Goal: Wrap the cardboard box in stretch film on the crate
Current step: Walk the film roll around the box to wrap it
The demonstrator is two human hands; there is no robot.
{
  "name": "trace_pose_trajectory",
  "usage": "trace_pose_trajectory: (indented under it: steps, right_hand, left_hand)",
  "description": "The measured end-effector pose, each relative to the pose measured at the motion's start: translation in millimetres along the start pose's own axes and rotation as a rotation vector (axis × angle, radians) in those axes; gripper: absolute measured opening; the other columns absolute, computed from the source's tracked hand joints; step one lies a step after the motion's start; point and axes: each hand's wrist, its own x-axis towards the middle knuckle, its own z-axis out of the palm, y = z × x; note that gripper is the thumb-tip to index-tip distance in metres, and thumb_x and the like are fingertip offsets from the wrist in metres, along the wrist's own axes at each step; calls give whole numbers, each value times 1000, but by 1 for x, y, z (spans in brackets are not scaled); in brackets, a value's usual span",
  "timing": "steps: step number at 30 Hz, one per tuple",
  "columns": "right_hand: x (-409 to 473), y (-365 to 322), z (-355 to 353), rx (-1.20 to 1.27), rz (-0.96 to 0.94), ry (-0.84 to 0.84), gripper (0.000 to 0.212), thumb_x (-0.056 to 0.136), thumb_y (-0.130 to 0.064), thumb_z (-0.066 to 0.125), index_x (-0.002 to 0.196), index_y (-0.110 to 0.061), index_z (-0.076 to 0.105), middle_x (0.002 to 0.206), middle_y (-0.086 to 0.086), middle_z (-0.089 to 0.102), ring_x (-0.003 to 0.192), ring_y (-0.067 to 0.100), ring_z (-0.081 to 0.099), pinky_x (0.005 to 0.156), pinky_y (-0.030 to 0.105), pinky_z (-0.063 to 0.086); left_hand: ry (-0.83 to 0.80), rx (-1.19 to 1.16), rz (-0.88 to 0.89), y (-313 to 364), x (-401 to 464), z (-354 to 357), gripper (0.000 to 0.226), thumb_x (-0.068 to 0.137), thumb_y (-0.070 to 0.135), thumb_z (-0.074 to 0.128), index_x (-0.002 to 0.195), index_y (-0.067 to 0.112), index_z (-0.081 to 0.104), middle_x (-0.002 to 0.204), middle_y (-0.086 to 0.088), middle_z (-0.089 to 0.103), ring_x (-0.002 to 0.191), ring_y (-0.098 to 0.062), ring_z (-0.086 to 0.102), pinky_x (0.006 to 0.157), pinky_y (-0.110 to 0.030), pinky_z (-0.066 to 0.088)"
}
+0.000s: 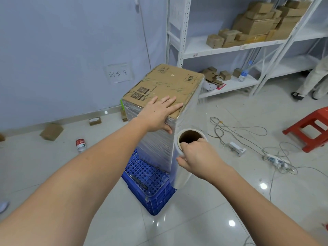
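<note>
Tension matters most on this pass: my left hand (158, 112) lies flat, fingers straight, on the bare top of the cardboard box (165, 84), thumb over the near edge, pinning it so it does not twist on the blue crate (150, 181) beneath. My right hand (197, 153) has its grip curled over the rim of the stretch film roll (184, 157), fingertips inside the core, roll upright just beside the box's near right corner. The sides look already filmed. I judge the roll should stay vertical and close to the corner. Room is open to my right, though loose cables (248, 137) and a red stool (312, 128) lie there; the wall and shelf (221, 48) crowd the far side.
</note>
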Motion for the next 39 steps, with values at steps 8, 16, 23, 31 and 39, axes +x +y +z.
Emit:
trace_pose_trajectory:
  steps: [8, 16, 23, 31, 39]
  right_hand:
    - [18, -12, -2, 44, 269, 8, 55, 94, -65, 39, 68, -16, 44, 64, 1, 53, 57, 20, 50, 53, 34, 37]
    - [36, -31, -11, 215, 534, -207, 39, 97, -33, 51, 64, -15, 42, 66, 3, 50, 71, 27, 57, 65, 33, 47]
    - [38, -49, -2, 79, 804, -92, 51, 83, -66, 57, 70, -17, 51, 66, -1, 61, 58, 16, 55, 52, 30, 44]
    - [39, -47, 3, 36, 954, -28, 79, 62, -92, 48, 67, -14, 54, 58, -2, 56, 53, 16, 53, 47, 28, 38]
    - [23, -53, 2, -131, 640, -64, 59, 85, -72, 50, 59, -20, 38, 56, -6, 44, 58, 17, 46, 49, 28, 24]
  left_hand:
    - [34, -21, 22, -4, 1, 5, 122, 69, 83, 67, 163, 41, 1, 174, 2, 8, 159, -23, 10, 126, -56, 14]
    - [30, -67, 81, -9, -1, 5, 120, 73, 79, 69, 164, 35, 3, 174, -2, 7, 159, -28, 9, 126, -58, 10]
    - [-60, -81, 289, -33, 4, -7, 129, 70, 73, 78, 164, 36, -1, 174, -4, 1, 159, -32, 4, 127, -57, 9]
    - [74, -23, 454, -76, 9, 6, 109, 82, 87, 42, 165, 31, -3, 173, -2, 7, 159, -28, 9, 127, -43, 4]
    - [68, 36, 436, -70, 9, 8, 95, 86, 84, 24, 164, 36, -3, 173, -5, 6, 159, -31, 12, 129, -46, 11]
